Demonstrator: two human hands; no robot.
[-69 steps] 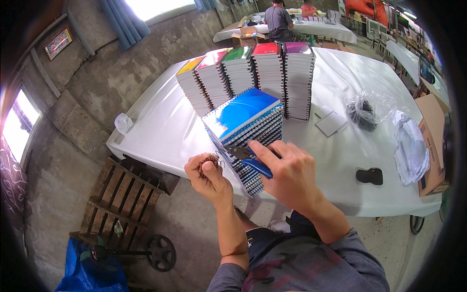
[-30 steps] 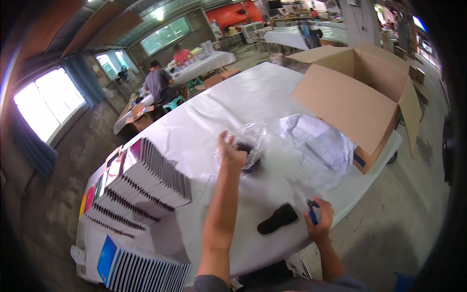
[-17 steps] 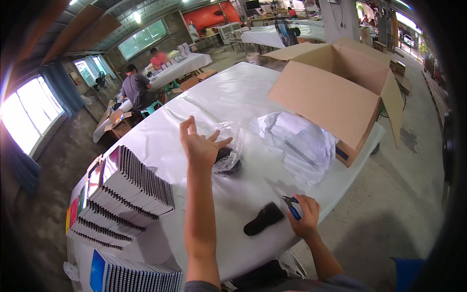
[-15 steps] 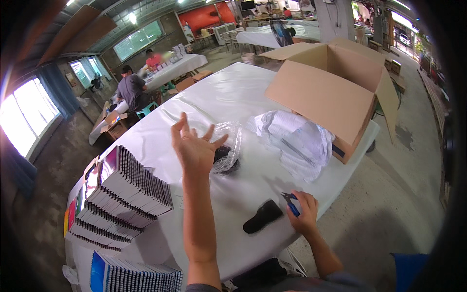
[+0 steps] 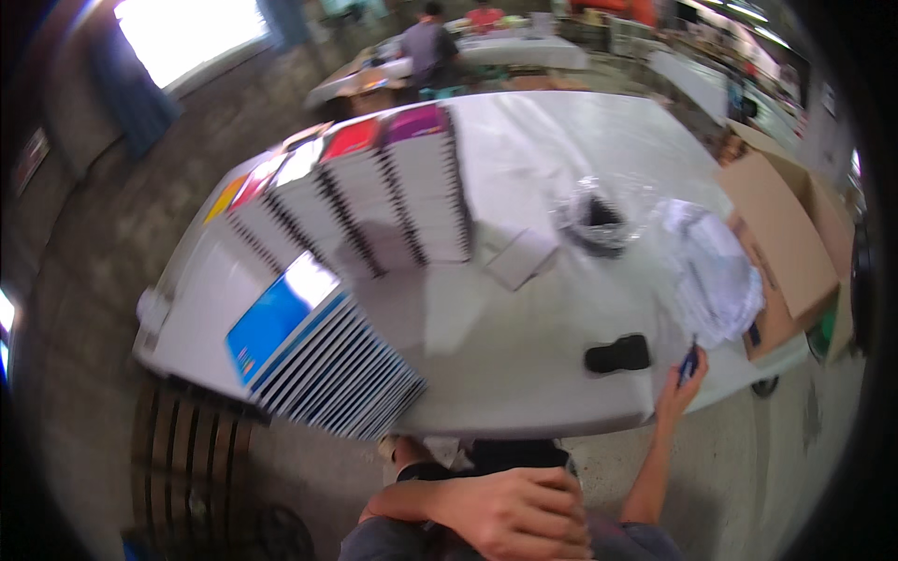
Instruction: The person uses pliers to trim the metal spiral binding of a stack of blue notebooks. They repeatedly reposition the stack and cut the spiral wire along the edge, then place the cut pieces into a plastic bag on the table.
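Note:
My right hand (image 5: 681, 388) is at the table's near right edge, closed around small blue-handled nippers (image 5: 689, 363) that point away from me. A flat black object (image 5: 617, 354) with a rounded end lies just left of that hand; I cannot tell its kind. My left hand (image 5: 524, 514) is held in front of my body, below the table edge. Its fingers are curled, with the back of the hand facing up, and no object shows in it. Left of centre stands a near stack of blue-covered spiral notebooks (image 5: 281, 318), with taller stacks of spiral notebooks (image 5: 421, 187) behind it.
A clear plastic bag (image 5: 603, 220) with black contents lies on the white-covered table (image 5: 524, 346), near a white card (image 5: 522, 259). Crumpled whitish wrapping (image 5: 711, 271) rests beside an opened cardboard box (image 5: 786, 234) on the right. Two people sit at a far table. A wooden slatted piece (image 5: 187, 458) stands at lower left.
My view has swung left. My left hand has come down from above the table to my body, its spread fingers now curled. My right hand still grips the nippers.

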